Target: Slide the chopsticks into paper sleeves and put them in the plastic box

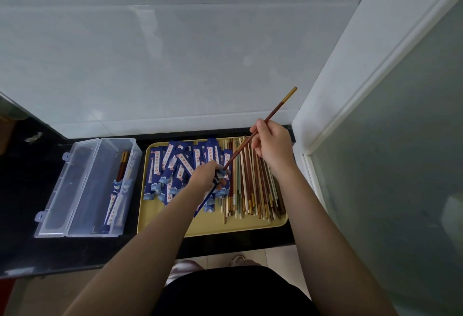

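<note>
Chopsticks [253, 183] beside sleeves [175, 165] — yellow tray [213, 225], box [82, 190] left

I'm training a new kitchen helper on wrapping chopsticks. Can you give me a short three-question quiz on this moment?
1. True or false: the plastic box already holds a sleeved pair.
2. What does the right hand hold? A) a brown chopstick B) a paper sleeve C) the box lid
3. Fill in: the loose chopsticks and the spare sleeves lie on a yellow ____.

Key:
1. True: it lies along the box's right side.
2. A: the brown chopstick points its tip at the paper sleeve that the left hand grips.
3. Tray.
</note>
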Demonstrator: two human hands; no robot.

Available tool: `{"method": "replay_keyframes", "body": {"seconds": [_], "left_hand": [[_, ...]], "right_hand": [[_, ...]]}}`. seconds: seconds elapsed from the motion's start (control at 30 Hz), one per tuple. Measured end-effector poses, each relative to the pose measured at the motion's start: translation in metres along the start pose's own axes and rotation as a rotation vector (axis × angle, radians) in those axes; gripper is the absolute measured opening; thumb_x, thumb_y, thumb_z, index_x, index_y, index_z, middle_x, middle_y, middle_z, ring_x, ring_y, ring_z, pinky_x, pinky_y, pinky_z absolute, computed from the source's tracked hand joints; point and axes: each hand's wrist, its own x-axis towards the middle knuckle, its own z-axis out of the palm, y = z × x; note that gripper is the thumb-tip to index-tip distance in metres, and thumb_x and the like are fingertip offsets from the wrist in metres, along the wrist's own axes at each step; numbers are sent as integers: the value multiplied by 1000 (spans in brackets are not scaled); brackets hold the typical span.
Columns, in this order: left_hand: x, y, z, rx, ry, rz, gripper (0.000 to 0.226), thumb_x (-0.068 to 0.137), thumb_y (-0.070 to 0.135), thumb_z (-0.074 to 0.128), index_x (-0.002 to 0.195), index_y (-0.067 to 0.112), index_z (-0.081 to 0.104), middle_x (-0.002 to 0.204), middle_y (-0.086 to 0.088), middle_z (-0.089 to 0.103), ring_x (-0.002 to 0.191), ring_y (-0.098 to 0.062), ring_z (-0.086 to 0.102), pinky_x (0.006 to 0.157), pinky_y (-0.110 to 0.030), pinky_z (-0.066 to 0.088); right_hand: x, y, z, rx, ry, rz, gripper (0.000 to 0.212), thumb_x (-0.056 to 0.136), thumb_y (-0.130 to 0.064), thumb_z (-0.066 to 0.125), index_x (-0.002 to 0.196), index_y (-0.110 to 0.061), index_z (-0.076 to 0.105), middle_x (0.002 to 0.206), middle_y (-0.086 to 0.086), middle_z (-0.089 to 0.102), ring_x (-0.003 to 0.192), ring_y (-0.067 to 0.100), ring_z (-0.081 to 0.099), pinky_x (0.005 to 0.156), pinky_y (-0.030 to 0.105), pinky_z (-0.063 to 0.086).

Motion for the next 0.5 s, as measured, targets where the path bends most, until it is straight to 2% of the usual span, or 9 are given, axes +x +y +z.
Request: {"method": "replay_keyframes", "body": {"seconds": [0.2,0.37,0.43,0.5], "left_hand": [[-3,4,-1,170,-89,91,28,98,16,45,91,6,70,81,-13,65,70,-19,59,72,-33,49],[-6,7,1,282,-107,123,22,96,14,52,94,5,71,77,-8,65,59,-12,58,59,-21,47],[-8,8,4,351,-121,148,22,98,13,50,100,3,69,70,-4,62,55,-10,54,52,-16,43],[-9,10,6,319,-125,149,27,98,14,45,101,1,68,61,-2,60,48,-8,51,45,-13,39]], "right_hand": [[4,11,0,-33,19,24,29,108,-27,45,94,-11,64,63,4,59,46,1,53,48,13,44],[7,13,-3,-57,34,14,28,108,-27,45,94,-12,64,63,4,59,44,1,52,49,12,44],[8,15,-5,-67,45,7,28,108,-27,45,93,-13,64,64,3,59,48,2,53,54,15,46],[8,16,-7,-96,53,0,28,108,-29,46,94,-15,66,68,0,61,56,3,57,60,17,48]]}}
